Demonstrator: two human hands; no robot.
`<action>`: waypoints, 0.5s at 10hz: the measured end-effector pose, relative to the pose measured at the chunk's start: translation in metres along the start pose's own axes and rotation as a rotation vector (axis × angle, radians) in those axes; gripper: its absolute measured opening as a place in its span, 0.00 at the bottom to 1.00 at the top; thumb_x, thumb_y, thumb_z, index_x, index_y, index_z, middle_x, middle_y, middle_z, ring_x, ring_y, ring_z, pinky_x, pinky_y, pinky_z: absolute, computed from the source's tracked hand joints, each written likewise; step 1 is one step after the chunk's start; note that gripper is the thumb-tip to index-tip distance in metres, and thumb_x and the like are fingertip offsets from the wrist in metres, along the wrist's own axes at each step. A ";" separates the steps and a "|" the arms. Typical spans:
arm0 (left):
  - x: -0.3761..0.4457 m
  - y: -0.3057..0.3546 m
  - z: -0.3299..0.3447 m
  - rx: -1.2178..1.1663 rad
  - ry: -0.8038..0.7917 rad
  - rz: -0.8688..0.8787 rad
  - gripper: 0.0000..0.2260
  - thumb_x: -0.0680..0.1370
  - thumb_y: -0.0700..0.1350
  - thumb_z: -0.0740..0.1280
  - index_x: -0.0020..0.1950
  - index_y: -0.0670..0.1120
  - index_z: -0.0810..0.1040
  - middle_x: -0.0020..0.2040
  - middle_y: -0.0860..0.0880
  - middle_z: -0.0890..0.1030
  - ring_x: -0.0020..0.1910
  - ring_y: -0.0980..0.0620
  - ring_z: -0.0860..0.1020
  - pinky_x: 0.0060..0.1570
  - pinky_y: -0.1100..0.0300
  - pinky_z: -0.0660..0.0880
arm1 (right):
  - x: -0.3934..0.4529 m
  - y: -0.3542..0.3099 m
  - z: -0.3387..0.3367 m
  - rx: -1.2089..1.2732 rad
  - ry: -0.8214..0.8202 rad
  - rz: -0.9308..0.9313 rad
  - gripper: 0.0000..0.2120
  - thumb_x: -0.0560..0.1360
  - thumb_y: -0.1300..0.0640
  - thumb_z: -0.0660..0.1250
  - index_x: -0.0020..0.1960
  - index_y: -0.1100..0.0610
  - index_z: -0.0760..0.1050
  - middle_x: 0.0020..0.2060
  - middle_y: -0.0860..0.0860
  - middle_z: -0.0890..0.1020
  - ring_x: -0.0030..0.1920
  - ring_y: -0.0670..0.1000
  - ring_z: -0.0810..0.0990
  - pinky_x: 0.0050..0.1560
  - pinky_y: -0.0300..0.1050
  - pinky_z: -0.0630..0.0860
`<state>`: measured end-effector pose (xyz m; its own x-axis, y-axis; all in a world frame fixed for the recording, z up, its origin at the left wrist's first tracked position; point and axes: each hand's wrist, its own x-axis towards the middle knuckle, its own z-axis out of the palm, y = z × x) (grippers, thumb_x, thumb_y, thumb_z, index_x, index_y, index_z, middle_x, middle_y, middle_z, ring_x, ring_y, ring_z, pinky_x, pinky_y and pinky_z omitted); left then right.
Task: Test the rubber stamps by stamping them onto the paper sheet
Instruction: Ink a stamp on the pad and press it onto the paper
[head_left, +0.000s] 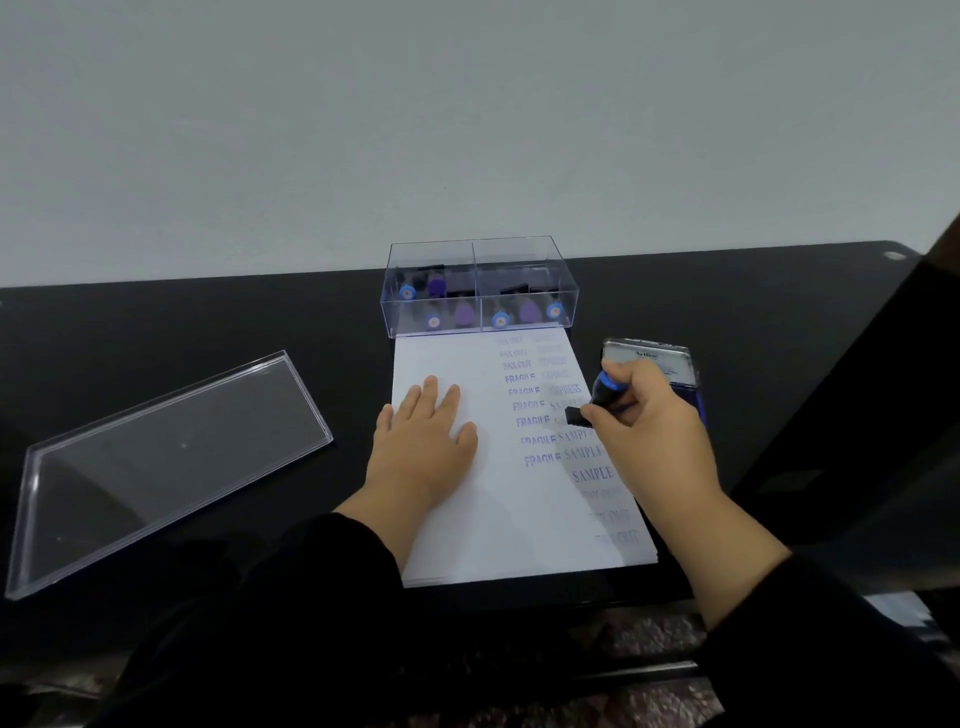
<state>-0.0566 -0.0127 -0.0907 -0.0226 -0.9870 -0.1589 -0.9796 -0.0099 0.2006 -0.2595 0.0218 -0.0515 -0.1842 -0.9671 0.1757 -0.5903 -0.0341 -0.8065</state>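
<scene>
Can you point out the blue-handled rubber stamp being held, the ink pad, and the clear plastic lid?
Blue-handled rubber stamp (604, 387): head view, on its blue handle.
Dark blue ink pad (670, 358): head view, on its open lid.
Clear plastic lid (171, 457): head view, on its flat middle.

The paper sheet (483, 499) is laid on the counter (208, 322), reaching from near the front edge back towards the rear edge. Touching its far end, the box (478, 286) is set by the rear edge, with stamps (530, 312) held in both of its compartments. The lid (156, 467) is laid well to the left of the sheet. The ink pad (670, 364) is placed just beside the sheet's right edge.
</scene>
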 end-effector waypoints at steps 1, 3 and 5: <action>-0.001 -0.001 0.000 -0.002 0.003 0.003 0.25 0.83 0.55 0.45 0.78 0.53 0.43 0.79 0.51 0.41 0.77 0.52 0.41 0.74 0.51 0.39 | 0.006 0.003 -0.003 -0.014 0.040 0.020 0.16 0.74 0.58 0.69 0.60 0.47 0.72 0.38 0.40 0.76 0.40 0.41 0.76 0.37 0.33 0.70; 0.000 -0.002 0.000 0.004 -0.001 0.009 0.25 0.83 0.55 0.44 0.78 0.53 0.43 0.79 0.51 0.41 0.77 0.52 0.41 0.74 0.51 0.39 | 0.024 0.010 -0.014 -0.102 0.122 0.047 0.13 0.75 0.58 0.68 0.58 0.47 0.72 0.44 0.47 0.80 0.46 0.50 0.80 0.44 0.45 0.76; 0.002 -0.004 0.002 0.000 0.010 0.006 0.25 0.82 0.55 0.45 0.79 0.53 0.43 0.79 0.51 0.40 0.77 0.52 0.41 0.74 0.50 0.40 | 0.041 0.026 -0.018 -0.208 0.161 0.077 0.12 0.75 0.58 0.67 0.55 0.46 0.70 0.54 0.48 0.80 0.50 0.52 0.79 0.46 0.48 0.77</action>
<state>-0.0535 -0.0149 -0.0934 -0.0264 -0.9886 -0.1479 -0.9795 -0.0040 0.2016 -0.2967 -0.0145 -0.0544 -0.3477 -0.9115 0.2197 -0.7156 0.1066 -0.6904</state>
